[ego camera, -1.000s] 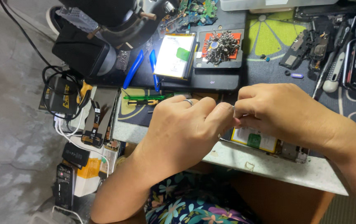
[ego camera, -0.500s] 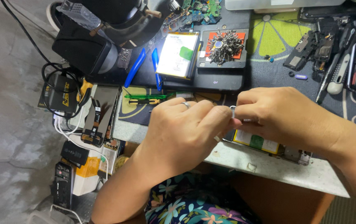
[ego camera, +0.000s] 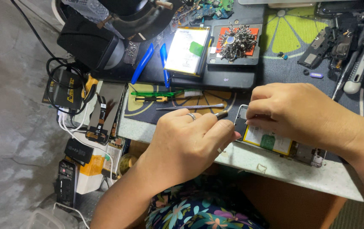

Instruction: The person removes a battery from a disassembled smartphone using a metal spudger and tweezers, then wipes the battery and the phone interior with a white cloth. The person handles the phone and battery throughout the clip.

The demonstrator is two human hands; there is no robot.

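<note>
An opened phone (ego camera: 275,142) with a yellow-edged battery lies near the workbench's front edge. My right hand (ego camera: 300,114) rests on its upper left part, fingers curled and pressing on it. My left hand (ego camera: 190,144), with a ring on one finger, is closed on a thin metal-tipped tool (ego camera: 221,113) whose dark end sticks out beside the phone's left corner. What the tool tip touches is hidden by my fingers.
A tweezer (ego camera: 190,107) and a green brush (ego camera: 165,93) lie behind my left hand. Further back are two blue pry tools (ego camera: 141,63), a loose battery (ego camera: 188,50), a tray of screws (ego camera: 235,42) and a black microscope lamp (ego camera: 118,25). Tools fill the right edge (ego camera: 355,46). Cables and chargers hang at left (ego camera: 69,91).
My two hands have drawn slightly apart, the left shifting down and left with the tool. The phone's corner now shows between them.
</note>
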